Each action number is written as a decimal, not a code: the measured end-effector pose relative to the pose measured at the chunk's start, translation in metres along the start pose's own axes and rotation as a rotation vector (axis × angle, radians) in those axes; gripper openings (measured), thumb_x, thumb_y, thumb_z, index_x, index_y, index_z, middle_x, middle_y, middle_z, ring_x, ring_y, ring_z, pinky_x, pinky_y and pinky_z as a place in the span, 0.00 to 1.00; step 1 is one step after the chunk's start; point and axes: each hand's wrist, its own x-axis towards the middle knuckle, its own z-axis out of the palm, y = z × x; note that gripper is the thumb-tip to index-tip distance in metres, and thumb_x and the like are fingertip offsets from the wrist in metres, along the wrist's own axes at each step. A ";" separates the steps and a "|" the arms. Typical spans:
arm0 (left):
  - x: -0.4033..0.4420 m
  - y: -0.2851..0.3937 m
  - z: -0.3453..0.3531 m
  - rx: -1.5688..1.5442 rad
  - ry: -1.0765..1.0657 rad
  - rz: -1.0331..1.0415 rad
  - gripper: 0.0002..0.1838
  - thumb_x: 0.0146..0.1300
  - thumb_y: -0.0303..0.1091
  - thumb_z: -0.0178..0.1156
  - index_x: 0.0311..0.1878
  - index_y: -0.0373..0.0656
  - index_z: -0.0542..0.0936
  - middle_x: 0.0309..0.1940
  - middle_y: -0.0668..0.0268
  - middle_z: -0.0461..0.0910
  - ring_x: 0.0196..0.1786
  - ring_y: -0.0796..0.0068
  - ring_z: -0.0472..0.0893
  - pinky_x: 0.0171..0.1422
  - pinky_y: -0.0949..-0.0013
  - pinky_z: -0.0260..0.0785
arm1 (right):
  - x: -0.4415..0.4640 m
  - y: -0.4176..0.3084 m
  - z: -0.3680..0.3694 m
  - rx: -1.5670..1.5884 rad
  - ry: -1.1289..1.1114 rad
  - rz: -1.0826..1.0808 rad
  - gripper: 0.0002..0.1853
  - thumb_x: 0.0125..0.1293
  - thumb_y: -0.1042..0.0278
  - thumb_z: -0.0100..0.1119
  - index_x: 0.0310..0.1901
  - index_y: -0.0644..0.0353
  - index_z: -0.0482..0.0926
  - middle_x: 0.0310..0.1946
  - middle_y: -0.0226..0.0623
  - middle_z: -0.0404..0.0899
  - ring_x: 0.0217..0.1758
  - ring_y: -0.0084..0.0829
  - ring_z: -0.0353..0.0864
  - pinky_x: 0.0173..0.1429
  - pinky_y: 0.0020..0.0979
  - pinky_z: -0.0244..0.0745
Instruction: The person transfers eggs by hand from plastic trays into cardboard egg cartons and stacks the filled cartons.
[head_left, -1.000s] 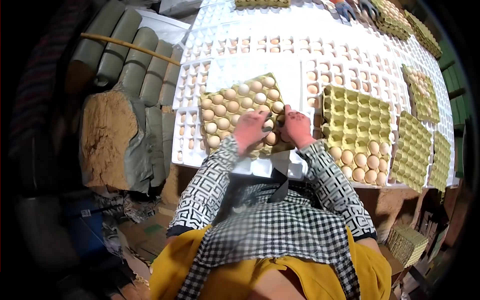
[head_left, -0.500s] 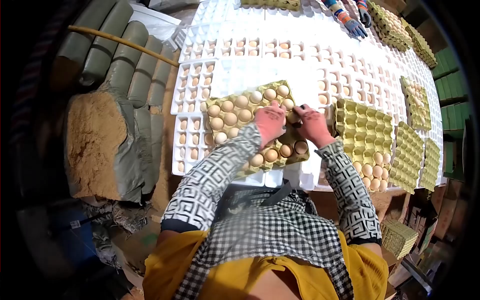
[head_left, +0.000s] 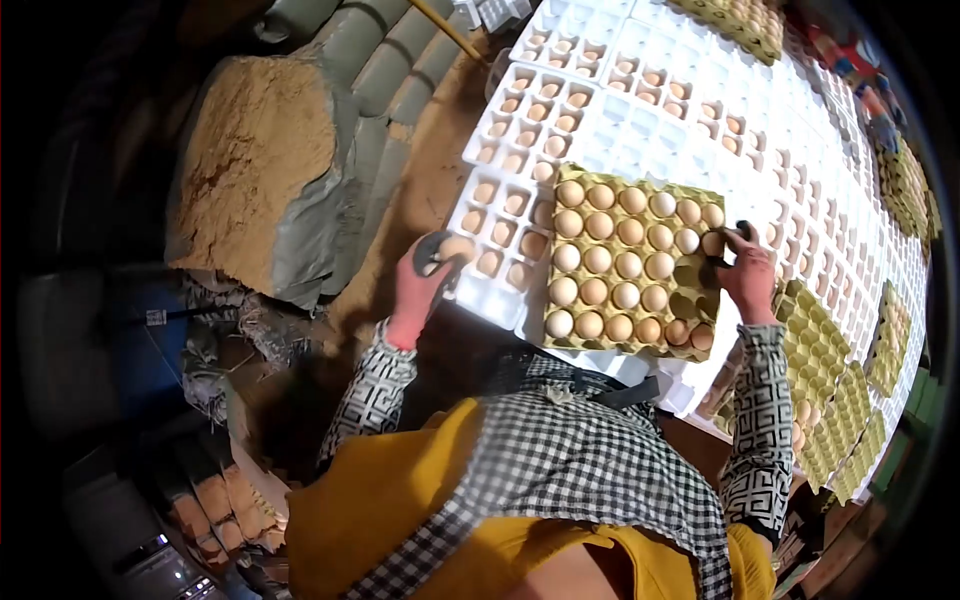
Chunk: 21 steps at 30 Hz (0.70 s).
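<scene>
My left hand [head_left: 422, 290], in a pink glove with dark fingertips, is closed around a light brown egg [head_left: 458, 249] off the left side of the table. A yellowish pulp tray [head_left: 683, 272] full of eggs apart from a few bare cups lies in front of me, over white egg trays. At its right edge is my right hand [head_left: 750, 280], its dark fingertips closed about an egg [head_left: 713, 243] in the second row. White trays with eggs in their cells [head_left: 502, 233] lie just left of the pulp tray.
More pulp trays [head_left: 825, 325] lie along the right side, some with eggs. Another stands at the far edge [head_left: 745, 22]. A co-worker's gloved hand [head_left: 882, 125] is at the far right. Left of the table are an open sack of brown material [head_left: 255, 170] and grey-green rolls [head_left: 375, 50].
The view has swung left. My left hand has moved from over the pulp tray to its left, off the table, with an egg. My right hand remains by the tray's right edge.
</scene>
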 end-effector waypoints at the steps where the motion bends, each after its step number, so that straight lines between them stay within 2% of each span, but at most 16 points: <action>1: -0.010 0.002 -0.021 0.106 -0.022 -0.001 0.24 0.54 0.23 0.71 0.55 0.34 0.79 0.48 0.62 0.83 0.51 0.73 0.82 0.55 0.68 0.77 | -0.005 -0.015 -0.014 0.056 0.044 0.048 0.23 0.50 0.67 0.69 0.52 0.50 0.84 0.56 0.40 0.78 0.55 0.40 0.81 0.56 0.38 0.77; 2: -0.018 -0.001 -0.029 0.208 -0.038 0.002 0.24 0.52 0.25 0.72 0.55 0.36 0.79 0.48 0.61 0.83 0.51 0.70 0.83 0.55 0.67 0.76 | -0.009 -0.022 -0.023 0.111 0.092 0.090 0.23 0.51 0.64 0.71 0.52 0.50 0.84 0.55 0.41 0.79 0.54 0.41 0.82 0.56 0.37 0.77; 4: -0.031 0.007 -0.024 0.559 -0.057 0.168 0.27 0.49 0.31 0.75 0.55 0.39 0.80 0.49 0.57 0.83 0.51 0.61 0.83 0.56 0.63 0.75 | -0.018 -0.064 -0.037 0.580 0.002 0.156 0.23 0.51 0.65 0.75 0.50 0.59 0.84 0.50 0.38 0.82 0.53 0.33 0.82 0.58 0.33 0.76; 5: -0.033 0.002 -0.022 0.664 -0.054 0.177 0.28 0.49 0.38 0.75 0.54 0.43 0.81 0.50 0.56 0.82 0.52 0.54 0.81 0.56 0.61 0.75 | -0.028 -0.092 -0.040 0.460 -0.063 -0.008 0.23 0.49 0.68 0.76 0.49 0.61 0.84 0.51 0.38 0.81 0.53 0.32 0.82 0.59 0.33 0.76; 7: -0.033 -0.006 -0.018 0.672 -0.089 0.154 0.28 0.49 0.40 0.74 0.55 0.44 0.80 0.51 0.58 0.81 0.53 0.55 0.81 0.57 0.61 0.75 | -0.038 -0.163 -0.029 0.690 -0.271 -0.282 0.24 0.48 0.65 0.77 0.49 0.58 0.83 0.54 0.40 0.79 0.56 0.34 0.81 0.58 0.34 0.77; 8: -0.033 -0.007 -0.017 0.635 -0.133 0.141 0.28 0.49 0.39 0.75 0.55 0.43 0.80 0.52 0.58 0.80 0.54 0.55 0.81 0.57 0.60 0.74 | -0.043 -0.202 -0.036 0.369 -0.362 -0.459 0.27 0.47 0.61 0.78 0.51 0.54 0.82 0.54 0.40 0.78 0.52 0.35 0.81 0.53 0.36 0.79; 9: -0.033 -0.017 -0.015 0.834 -0.238 0.149 0.29 0.48 0.40 0.74 0.56 0.46 0.80 0.53 0.59 0.79 0.55 0.56 0.80 0.58 0.59 0.74 | -0.050 -0.227 -0.020 0.149 -0.393 -0.625 0.24 0.54 0.60 0.71 0.54 0.47 0.80 0.53 0.40 0.76 0.47 0.37 0.81 0.49 0.38 0.79; 10: -0.035 -0.017 -0.010 0.919 -0.261 0.206 0.28 0.49 0.40 0.73 0.57 0.50 0.80 0.54 0.60 0.78 0.55 0.55 0.80 0.58 0.58 0.74 | -0.055 -0.248 0.003 0.133 -0.456 -0.656 0.25 0.58 0.62 0.66 0.58 0.51 0.75 0.53 0.47 0.75 0.47 0.41 0.81 0.48 0.41 0.80; 12: -0.030 -0.019 -0.007 0.885 -0.230 0.164 0.28 0.50 0.38 0.72 0.56 0.44 0.80 0.51 0.60 0.81 0.52 0.60 0.82 0.56 0.62 0.75 | -0.066 -0.279 0.068 0.262 -0.637 -0.468 0.28 0.66 0.65 0.54 0.67 0.58 0.64 0.52 0.59 0.73 0.45 0.51 0.80 0.47 0.45 0.80; 13: -0.025 -0.023 -0.009 0.676 -0.158 0.138 0.26 0.52 0.36 0.71 0.56 0.42 0.80 0.50 0.61 0.82 0.50 0.62 0.82 0.55 0.63 0.75 | -0.070 -0.290 0.096 0.260 -0.692 -0.358 0.29 0.70 0.67 0.48 0.71 0.62 0.58 0.51 0.65 0.72 0.44 0.55 0.80 0.47 0.47 0.80; 15: -0.012 -0.036 -0.012 0.242 -0.042 0.087 0.24 0.55 0.32 0.69 0.56 0.37 0.79 0.46 0.61 0.83 0.46 0.66 0.83 0.53 0.66 0.75 | -0.077 -0.295 0.128 0.205 -0.645 -0.273 0.28 0.69 0.65 0.50 0.69 0.60 0.62 0.52 0.64 0.73 0.45 0.55 0.80 0.45 0.48 0.80; 16: -0.001 -0.037 -0.015 -0.015 0.001 -0.029 0.18 0.62 0.24 0.61 0.56 0.34 0.80 0.41 0.63 0.84 0.41 0.74 0.82 0.49 0.69 0.75 | -0.074 -0.296 0.122 0.235 -0.577 -0.294 0.27 0.69 0.64 0.51 0.68 0.59 0.65 0.52 0.63 0.73 0.45 0.55 0.81 0.44 0.49 0.80; 17: 0.010 -0.040 -0.016 -0.240 0.015 -0.157 0.17 0.63 0.23 0.61 0.56 0.34 0.80 0.40 0.64 0.84 0.38 0.76 0.81 0.44 0.71 0.75 | -0.071 -0.289 0.114 0.277 -0.593 -0.234 0.22 0.69 0.61 0.51 0.62 0.58 0.71 0.45 0.50 0.79 0.38 0.48 0.81 0.42 0.47 0.78; 18: 0.019 -0.034 -0.011 -0.458 0.024 -0.298 0.16 0.64 0.22 0.60 0.55 0.35 0.80 0.38 0.65 0.84 0.34 0.78 0.81 0.39 0.73 0.75 | -0.057 -0.286 0.075 0.114 -0.572 -0.507 0.20 0.65 0.65 0.57 0.59 0.49 0.75 0.46 0.47 0.79 0.41 0.46 0.82 0.45 0.46 0.79; 19: 0.029 -0.021 0.003 -0.335 0.038 -0.274 0.15 0.66 0.20 0.57 0.55 0.35 0.80 0.37 0.66 0.83 0.31 0.82 0.81 0.33 0.77 0.74 | -0.050 -0.271 0.054 0.219 -0.448 -0.433 0.19 0.63 0.66 0.60 0.57 0.47 0.78 0.49 0.46 0.79 0.44 0.45 0.82 0.46 0.43 0.80; 21: 0.053 -0.022 0.028 -0.036 -0.135 0.066 0.20 0.60 0.27 0.66 0.57 0.38 0.80 0.43 0.59 0.83 0.41 0.67 0.83 0.44 0.68 0.77 | -0.037 -0.223 0.028 0.385 -0.221 -0.245 0.20 0.60 0.67 0.66 0.55 0.45 0.80 0.55 0.46 0.77 0.50 0.43 0.82 0.47 0.39 0.80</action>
